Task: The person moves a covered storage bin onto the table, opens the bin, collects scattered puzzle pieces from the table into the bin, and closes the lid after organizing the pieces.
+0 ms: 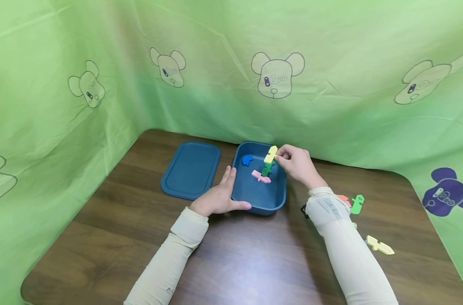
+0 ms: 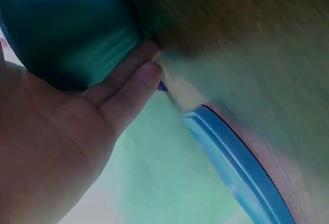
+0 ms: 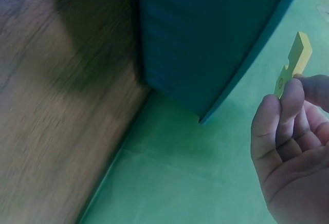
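A blue rectangular box (image 1: 246, 192) stands on the wooden table, with a blue piece (image 1: 247, 160), a pink piece (image 1: 261, 177) and a dark green piece (image 1: 267, 169) inside. Over its right part my right hand (image 1: 298, 164) pinches a flat yellow notched piece (image 1: 271, 155) between thumb and fingertips. The right wrist view shows that yellow piece (image 3: 294, 62) beyond the box's outer wall (image 3: 205, 39). My left hand (image 1: 220, 195) rests against the box's left side, fingers straight and thumb along the near rim. In the left wrist view its fingers (image 2: 126, 82) touch the wall.
The blue lid (image 1: 191, 169) lies flat left of the box. Right of my right forearm lie a green piece (image 1: 357, 204), a red piece (image 1: 344, 199) and another yellow piece (image 1: 380, 245). A green printed cloth (image 1: 216, 97) hangs behind the table.
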Available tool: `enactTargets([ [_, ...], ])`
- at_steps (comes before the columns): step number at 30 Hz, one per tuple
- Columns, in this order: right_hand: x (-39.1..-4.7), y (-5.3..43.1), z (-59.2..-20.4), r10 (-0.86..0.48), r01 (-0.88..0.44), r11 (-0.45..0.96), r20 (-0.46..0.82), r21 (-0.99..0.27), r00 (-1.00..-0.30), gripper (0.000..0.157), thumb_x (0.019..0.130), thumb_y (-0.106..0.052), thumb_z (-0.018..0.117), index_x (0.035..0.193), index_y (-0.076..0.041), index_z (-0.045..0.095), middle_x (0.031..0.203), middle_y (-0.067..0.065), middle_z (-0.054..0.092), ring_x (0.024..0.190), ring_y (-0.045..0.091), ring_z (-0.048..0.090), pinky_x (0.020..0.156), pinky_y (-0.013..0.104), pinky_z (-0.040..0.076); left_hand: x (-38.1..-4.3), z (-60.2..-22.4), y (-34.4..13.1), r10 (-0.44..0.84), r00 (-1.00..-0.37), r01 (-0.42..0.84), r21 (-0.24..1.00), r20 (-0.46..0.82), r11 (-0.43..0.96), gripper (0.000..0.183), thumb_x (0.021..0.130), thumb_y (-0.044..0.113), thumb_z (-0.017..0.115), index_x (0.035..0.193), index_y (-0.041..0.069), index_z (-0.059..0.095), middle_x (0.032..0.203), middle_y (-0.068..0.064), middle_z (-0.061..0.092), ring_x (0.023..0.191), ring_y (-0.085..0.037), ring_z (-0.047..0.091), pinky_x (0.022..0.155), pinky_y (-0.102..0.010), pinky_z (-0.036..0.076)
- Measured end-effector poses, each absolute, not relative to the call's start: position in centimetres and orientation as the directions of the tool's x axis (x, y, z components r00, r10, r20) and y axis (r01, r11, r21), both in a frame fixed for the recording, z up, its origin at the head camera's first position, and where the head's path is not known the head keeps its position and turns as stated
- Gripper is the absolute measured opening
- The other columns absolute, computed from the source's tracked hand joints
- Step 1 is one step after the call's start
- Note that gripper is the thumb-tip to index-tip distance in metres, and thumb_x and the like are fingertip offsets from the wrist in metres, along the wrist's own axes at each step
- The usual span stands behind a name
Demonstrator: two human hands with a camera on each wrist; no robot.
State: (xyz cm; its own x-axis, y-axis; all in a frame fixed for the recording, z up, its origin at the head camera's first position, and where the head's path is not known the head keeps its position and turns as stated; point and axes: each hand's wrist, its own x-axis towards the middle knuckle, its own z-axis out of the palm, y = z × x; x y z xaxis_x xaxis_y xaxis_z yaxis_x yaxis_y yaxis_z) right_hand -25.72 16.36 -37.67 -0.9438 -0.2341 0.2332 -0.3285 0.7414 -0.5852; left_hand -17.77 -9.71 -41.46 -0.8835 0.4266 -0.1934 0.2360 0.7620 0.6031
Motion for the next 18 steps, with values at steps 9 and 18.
enactTargets([
  [9, -26.7, 15.0, -37.4, -0.242, -0.297, 0.747, 0.173, -0.594, -0.955, 0.008, 0.091, -0.017, 0.064, 0.094, -0.01, 0.064, 0.073, 0.005, 0.059, 0.062, 0.021, 0.052, 0.057, 0.035, 0.043, -18.0, -41.6, -9.7, 0.426, -0.882, 0.231, 0.603, -0.202, 0.764, 0.117, 0.076, 0.068, 0.062, 0.151, 0.017, -0.012, 0.156, -0.003, -0.017, 0.113, -0.03, 0.055, 0.089, -0.037, 0.045],
  [18, -27.7, 13.8, -37.4, -0.258, -0.295, 0.749, 0.15, -0.594, -0.955, 0.008, 0.091, -0.017, 0.063, 0.094, -0.009, 0.065, 0.075, 0.006, 0.059, 0.064, 0.021, 0.052, 0.058, 0.035, 0.043, -18.1, -41.9, -9.8, 0.419, -0.886, 0.226, 0.601, -0.201, 0.766, 0.117, 0.075, 0.069, 0.062, 0.151, 0.017, -0.012, 0.155, -0.002, -0.018, 0.118, -0.03, 0.051, 0.092, -0.037, 0.043],
])
